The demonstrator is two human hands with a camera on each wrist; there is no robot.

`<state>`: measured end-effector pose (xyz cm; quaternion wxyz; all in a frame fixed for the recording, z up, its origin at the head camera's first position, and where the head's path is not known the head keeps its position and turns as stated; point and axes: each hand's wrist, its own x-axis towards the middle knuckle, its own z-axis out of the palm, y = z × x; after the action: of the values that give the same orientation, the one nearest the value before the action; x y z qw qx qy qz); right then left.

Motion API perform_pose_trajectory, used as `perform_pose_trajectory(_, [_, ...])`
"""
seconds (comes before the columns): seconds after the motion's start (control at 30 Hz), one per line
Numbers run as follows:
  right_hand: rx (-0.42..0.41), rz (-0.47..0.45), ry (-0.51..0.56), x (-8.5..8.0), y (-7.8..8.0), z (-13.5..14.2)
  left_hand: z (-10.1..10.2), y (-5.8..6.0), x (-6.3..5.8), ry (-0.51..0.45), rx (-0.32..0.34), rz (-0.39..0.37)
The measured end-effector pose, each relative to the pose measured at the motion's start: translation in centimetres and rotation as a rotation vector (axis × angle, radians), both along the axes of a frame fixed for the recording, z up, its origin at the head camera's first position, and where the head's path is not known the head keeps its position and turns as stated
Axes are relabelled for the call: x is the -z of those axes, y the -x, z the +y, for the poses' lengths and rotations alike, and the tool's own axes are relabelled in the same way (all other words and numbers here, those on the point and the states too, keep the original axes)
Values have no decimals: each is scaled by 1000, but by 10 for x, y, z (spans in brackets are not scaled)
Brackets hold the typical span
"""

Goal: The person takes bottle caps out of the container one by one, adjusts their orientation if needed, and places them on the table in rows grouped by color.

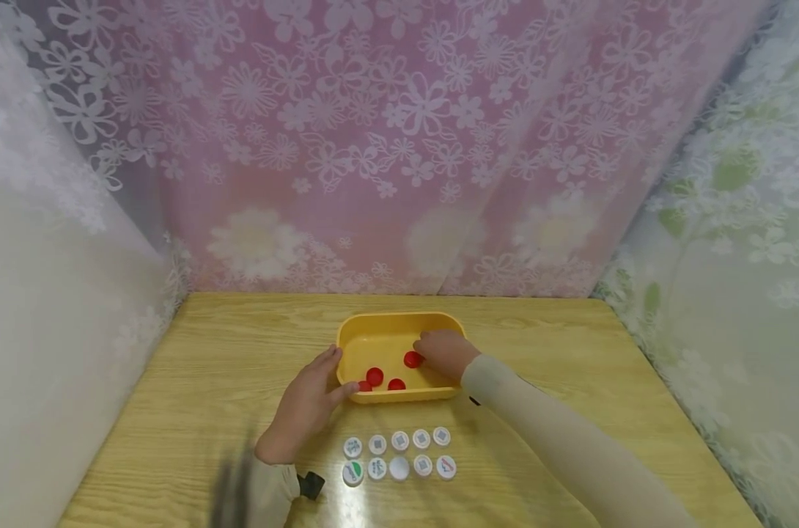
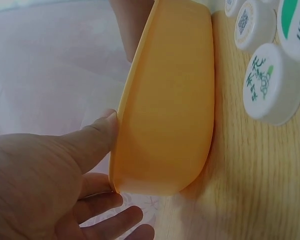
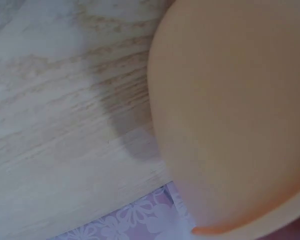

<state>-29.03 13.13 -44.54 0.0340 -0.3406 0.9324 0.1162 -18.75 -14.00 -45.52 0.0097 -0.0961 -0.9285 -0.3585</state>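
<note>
A yellow plastic tub [image 1: 399, 397] stands on the wooden table, with several red bottle caps [image 1: 374, 377] lying inside. My left hand [image 1: 310, 400] holds its near left corner. In the left wrist view the thumb [image 2: 102, 131] of that hand lies against the rim, with the fingers at the outside of the corner. My right hand [image 1: 447, 353] reaches over the right side into the tub, right beside one red cap [image 1: 413, 359]; its fingertips are mostly hidden and I cannot tell whether they grip anything. The right wrist view shows the tub's outer wall [image 3: 230, 110].
Two rows of white bottle caps [image 1: 399, 441], most with printed tops, lie in front of the tub. A floral curtain [image 1: 399, 183] hangs behind the table's back edge, with pale cloth at both sides. Something dark and blurred [image 1: 234, 484] shows at the lower left.
</note>
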Motion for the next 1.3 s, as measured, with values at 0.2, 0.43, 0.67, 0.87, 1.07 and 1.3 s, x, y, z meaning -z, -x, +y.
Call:
perform_pose_trajectory(0.2, [38,-20,46,6,4,-1,-1,1,1,-13,-15,2])
perform_pose_trajectory(0.43, [55,-87,146,6,12,4,2,2,3,-14,-26,4])
perform_pose_trajectory(0.67, [11,-56,93,7,18,5,0,6,3,-12,-28,1])
perform_pose_trajectory(0.87, [4,77,266,-23,-4,-4,0,7,0,6,-13,-2])
perform_pose_trajectory(1.07, [-214,163,470,-29,-73,-25,-1,8,2,6,-1,20])
perform_pose_trajectory(1.3, [-282,140,258,-2,-123,-66,-1,5,3,16,9,38])
